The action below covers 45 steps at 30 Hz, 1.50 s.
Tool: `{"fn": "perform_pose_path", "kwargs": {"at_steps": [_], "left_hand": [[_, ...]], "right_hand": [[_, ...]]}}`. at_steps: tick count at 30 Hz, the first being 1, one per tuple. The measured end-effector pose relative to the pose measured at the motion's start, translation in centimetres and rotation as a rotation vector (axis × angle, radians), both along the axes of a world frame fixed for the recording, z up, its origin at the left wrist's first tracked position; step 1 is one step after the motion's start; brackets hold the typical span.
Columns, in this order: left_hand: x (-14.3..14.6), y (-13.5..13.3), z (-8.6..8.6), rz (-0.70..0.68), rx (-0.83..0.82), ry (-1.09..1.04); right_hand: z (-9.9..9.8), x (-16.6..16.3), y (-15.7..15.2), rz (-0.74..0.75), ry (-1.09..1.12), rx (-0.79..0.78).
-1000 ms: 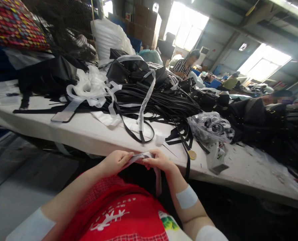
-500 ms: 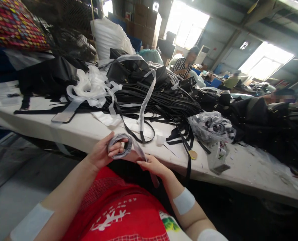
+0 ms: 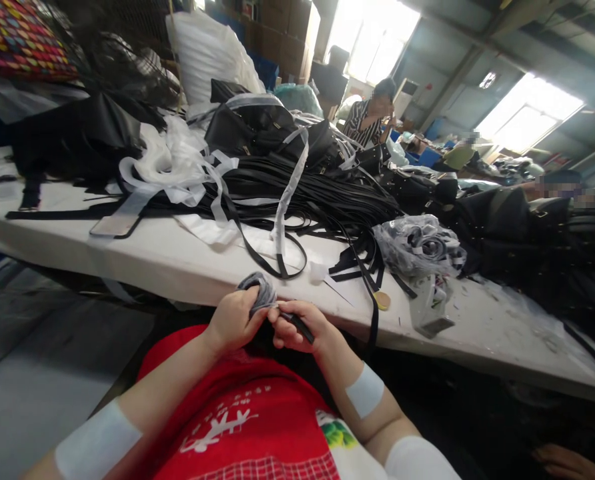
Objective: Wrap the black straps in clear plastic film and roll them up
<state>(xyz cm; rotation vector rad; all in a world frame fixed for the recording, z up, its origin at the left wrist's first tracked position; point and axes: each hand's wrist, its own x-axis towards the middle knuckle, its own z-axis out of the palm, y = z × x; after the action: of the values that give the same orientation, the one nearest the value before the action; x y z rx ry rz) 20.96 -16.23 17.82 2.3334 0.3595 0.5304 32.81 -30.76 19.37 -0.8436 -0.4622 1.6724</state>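
Observation:
My left hand [image 3: 235,320] is closed around a small coil of grey strap [image 3: 258,293], held just below the near edge of the white table [image 3: 167,263]. Close beside it, my right hand [image 3: 297,327] pinches the dark free end of the same strap [image 3: 297,325]. Both hands sit over my lap, above my red top. A big heap of black straps [image 3: 302,197] lies on the table straight ahead of my hands, with pale grey strips [image 3: 287,193] draped over it.
Black bags [image 3: 257,127] and white plastic sheeting [image 3: 177,163] are piled at the back of the table. A crumpled plastic bag of parts [image 3: 420,247] lies to the right. Other people work at the far end and right side. A hand shows at bottom right.
The grey strap went from a flat strip between both hands to a loop on my left fingers, then a tight coil. My hands closed together again.

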Motion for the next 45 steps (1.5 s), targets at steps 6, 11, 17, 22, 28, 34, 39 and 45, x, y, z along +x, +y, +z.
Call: {"fn": "perform_pose_path", "kwargs": {"at_steps": [6, 11, 17, 22, 28, 34, 39, 45], "left_hand": [[-0.2, -0.2, 0.6, 0.001, -0.352, 0.151], [-0.4, -0.4, 0.7, -0.101, -0.971, 0.349], [-1.0, -0.4, 0.5, -0.126, -1.539, 0.167], [-0.8, -0.5, -0.1, -0.042, -1.4, 0.18], [-0.7, -2.0, -2.3, -0.026, -0.788, 0.207], [-1.4, -4.4, -5.5, -0.074, -0.675, 0.337], [-1.1, -4.4, -4.9, -0.044, -0.648, 0.359], [-0.9, -4.3, -5.4, -0.031, -0.618, 0.402]], "right_hand": [[2.3, 1.7, -1.3, -0.404, -0.532, 0.142], [3.5, 3.0, -1.8, -0.506, -1.485, 0.233], [-1.6, -1.0, -0.9, -0.068, -1.123, 0.137], [-3.0, -1.6, -1.2, -0.146, -1.097, 0.042], [-3.5, -0.4, -3.3, 0.107, -1.513, -0.051], [-5.4, 1.3, -5.6, 0.017, -1.517, -0.08], [-6.2, 7.8, -8.1, -0.72, -1.872, -0.477], [-8.9, 12.4, -10.0, -0.65, -2.114, -0.593]]}}
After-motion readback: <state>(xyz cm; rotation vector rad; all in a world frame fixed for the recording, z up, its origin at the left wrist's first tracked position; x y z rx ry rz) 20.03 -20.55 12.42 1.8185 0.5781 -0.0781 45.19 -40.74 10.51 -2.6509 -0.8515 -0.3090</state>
